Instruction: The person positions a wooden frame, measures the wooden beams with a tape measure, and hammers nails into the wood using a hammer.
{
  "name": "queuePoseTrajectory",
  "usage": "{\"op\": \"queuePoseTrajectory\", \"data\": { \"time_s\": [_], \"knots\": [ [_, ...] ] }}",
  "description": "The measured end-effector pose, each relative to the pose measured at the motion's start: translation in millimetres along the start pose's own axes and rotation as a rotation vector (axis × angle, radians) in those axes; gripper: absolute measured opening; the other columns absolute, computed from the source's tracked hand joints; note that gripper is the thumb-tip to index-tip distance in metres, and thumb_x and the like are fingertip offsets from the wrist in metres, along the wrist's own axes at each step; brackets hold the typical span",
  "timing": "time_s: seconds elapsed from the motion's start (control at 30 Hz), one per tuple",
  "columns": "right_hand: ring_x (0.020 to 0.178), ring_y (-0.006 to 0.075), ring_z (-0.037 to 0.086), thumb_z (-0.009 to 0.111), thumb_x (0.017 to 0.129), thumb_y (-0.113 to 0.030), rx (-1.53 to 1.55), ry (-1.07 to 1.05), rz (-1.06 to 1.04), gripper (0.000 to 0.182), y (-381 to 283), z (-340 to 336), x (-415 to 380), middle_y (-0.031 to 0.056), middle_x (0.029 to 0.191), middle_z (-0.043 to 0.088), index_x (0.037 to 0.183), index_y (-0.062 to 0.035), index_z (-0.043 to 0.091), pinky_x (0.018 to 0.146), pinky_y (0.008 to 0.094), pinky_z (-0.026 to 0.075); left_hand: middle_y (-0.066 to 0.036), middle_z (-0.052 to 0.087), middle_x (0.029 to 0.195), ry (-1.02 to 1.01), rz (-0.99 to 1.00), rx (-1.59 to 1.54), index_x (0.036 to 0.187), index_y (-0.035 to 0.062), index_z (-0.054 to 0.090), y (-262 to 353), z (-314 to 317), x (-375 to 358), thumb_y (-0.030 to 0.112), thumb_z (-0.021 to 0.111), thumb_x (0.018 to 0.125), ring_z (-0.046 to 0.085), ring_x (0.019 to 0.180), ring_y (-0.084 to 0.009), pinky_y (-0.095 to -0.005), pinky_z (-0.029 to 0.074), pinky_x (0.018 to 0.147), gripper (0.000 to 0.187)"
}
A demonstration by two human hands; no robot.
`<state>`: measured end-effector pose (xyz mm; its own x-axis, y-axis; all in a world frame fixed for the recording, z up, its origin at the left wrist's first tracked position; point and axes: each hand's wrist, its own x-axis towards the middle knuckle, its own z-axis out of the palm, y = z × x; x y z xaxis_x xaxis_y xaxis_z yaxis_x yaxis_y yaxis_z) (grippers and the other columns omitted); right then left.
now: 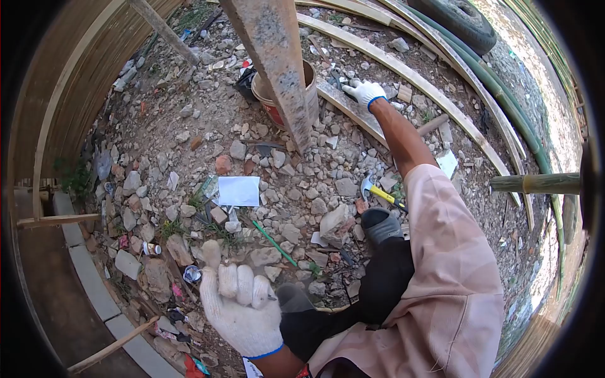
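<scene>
My left hand (pixel 242 302), in a white knit glove with a blue cuff, is held low in front of me. Its fingers are curled in and the thumb sticks out; a small dark tip shows near the curled fingers, too small to name. My right hand (pixel 365 93), gloved the same way, reaches far forward to the end of a wooden plank (pixel 356 112). The fingers there look closed beside small dark items that I cannot make out. A claw hammer (pixel 383 193) with a yellow and black handle lies on the rubble by my shoe (pixel 380 225).
A slanting wooden post (pixel 271 63) stands before a bucket (pixel 263 94). Long wooden strips (pixel 403 60) and green bamboo poles (pixel 504 101) curve along the right, near a tyre (pixel 463 22). Broken stones, a white sheet (pixel 239 191) and a green stick (pixel 275 242) cover the ground.
</scene>
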<state>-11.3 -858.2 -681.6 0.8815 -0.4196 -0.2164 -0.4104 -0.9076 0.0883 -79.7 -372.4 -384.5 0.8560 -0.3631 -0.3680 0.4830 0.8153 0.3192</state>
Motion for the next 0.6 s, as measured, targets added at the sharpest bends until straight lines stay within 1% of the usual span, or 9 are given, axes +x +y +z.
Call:
{"op": "queuePoseTrajectory", "data": {
  "time_s": [0.03, 0.07, 0.1, 0.2, 0.33, 0.43, 0.47, 0.5, 0.6],
  "knots": [
    [0.120, 0.0316, 0.062, 0.036, 0.107, -0.030, 0.000, -0.043, -0.010, 0.039, 3, 2, 7, 0.0125, 0.140, 0.057, 0.143, -0.0353, 0.050, 0.096, 0.0454, 0.052, 0.003, 0.028, 0.067, -0.005, 0.009, 0.002, 0.143, -0.0035, 0.043, -4, 1, 3, 0.027, 0.034, 0.109, 0.026, 0.054, -0.0104, -0.0293, 0.027, 0.048, 0.047],
    [0.118, 0.0318, 0.063, 0.052, 0.101, -0.021, -0.039, -0.027, -0.123, 0.049, 8, 4, 13, 0.0098, 0.147, 0.051, 0.146, -0.0386, 0.045, 0.095, 0.0443, 0.053, 0.003, 0.027, 0.067, 0.011, 0.028, 0.051, 0.144, -0.0018, 0.043, -6, -2, 6, 0.027, 0.034, 0.109, 0.026, 0.054, -0.0100, -0.0289, 0.026, 0.047, 0.046],
    [0.118, 0.0318, 0.063, 0.052, 0.101, -0.021, -0.029, -0.025, -0.129, 0.049, 13, 0, 12, 0.0098, 0.147, 0.051, 0.146, -0.0386, 0.045, 0.095, 0.0443, 0.053, 0.003, 0.027, 0.067, 0.029, 0.045, 0.105, 0.145, 0.0000, 0.043, -7, -4, 9, 0.026, 0.035, 0.109, 0.025, 0.054, -0.0096, -0.0284, 0.026, 0.047, 0.045],
    [0.119, 0.0331, 0.062, 0.075, 0.076, -0.002, -0.086, 0.049, -0.393, 0.092, 34, -3, 12, 0.0066, 0.155, 0.041, 0.150, -0.0421, 0.037, 0.095, 0.0439, 0.056, 0.003, 0.033, 0.072, 0.139, 0.100, 0.201, 0.144, 0.0025, 0.045, -14, -2, 24, 0.025, 0.039, 0.109, 0.024, 0.054, -0.0079, -0.0260, 0.024, 0.045, 0.042],
    [0.117, 0.0324, 0.062, 0.072, 0.079, -0.002, 0.025, 0.028, -0.401, 0.090, 42, 10, 16, 0.0081, 0.143, 0.053, 0.151, -0.0405, 0.036, 0.095, 0.0456, 0.054, 0.003, 0.040, 0.076, 0.230, 0.145, 0.340, 0.144, 0.0056, 0.047, -23, -11, 59, 0.025, 0.047, 0.106, 0.024, 0.053, -0.0071, -0.0238, 0.024, 0.042, 0.042],
    [0.109, 0.0335, 0.064, 0.076, 0.073, -0.006, 0.076, -0.009, -0.261, 0.071, 34, -14, 9, 0.0117, 0.122, 0.060, 0.136, -0.0294, 0.054, 0.089, 0.0467, 0.056, 0.004, 0.044, 0.077, 0.329, 0.119, 0.465, 0.136, 0.0072, 0.052, -35, -15, 81, 0.024, 0.052, 0.104, 0.028, 0.052, -0.0067, -0.0222, 0.026, 0.041, 0.036],
    [0.102, 0.0368, 0.064, 0.079, 0.061, -0.010, 0.119, 0.084, -0.261, 0.070, 43, 10, 20, 0.0139, 0.112, 0.060, 0.127, -0.0230, 0.059, 0.082, 0.0465, 0.056, 0.004, 0.045, 0.077, 0.332, 0.080, 0.469, 0.136, 0.0078, 0.053, -38, -18, 86, 0.025, 0.053, 0.104, 0.029, 0.053, -0.0066, -0.0222, 0.026, 0.041, 0.036],
    [0.102, 0.0368, 0.064, 0.081, 0.062, -0.016, 0.138, 0.094, -0.287, 0.061, 49, 10, 17, 0.0154, 0.108, 0.060, 0.120, -0.0191, 0.064, 0.083, 0.0471, 0.056, 0.005, 0.046, 0.078, 0.336, 0.041, 0.477, 0.135, 0.0084, 0.054, -40, -18, 90, 0.026, 0.053, 0.104, 0.029, 0.053, -0.0065, -0.0221, 0.026, 0.041, 0.036],
    [0.098, 0.0375, 0.063, 0.079, 0.069, -0.031, 0.297, 0.197, 0.010, 0.053, 51, -4, -7, 0.0165, 0.106, 0.060, 0.117, -0.0147, 0.065, 0.086, 0.0487, 0.054, 0.005, 0.048, 0.079, 0.354, 0.000, 0.566, 0.135, 0.0085, 0.056, -47, -2, 93, 0.028, 0.055, 0.103, 0.031, 0.054, -0.0057, -0.0222, 0.027, 0.042, 0.037]
  ]
}}
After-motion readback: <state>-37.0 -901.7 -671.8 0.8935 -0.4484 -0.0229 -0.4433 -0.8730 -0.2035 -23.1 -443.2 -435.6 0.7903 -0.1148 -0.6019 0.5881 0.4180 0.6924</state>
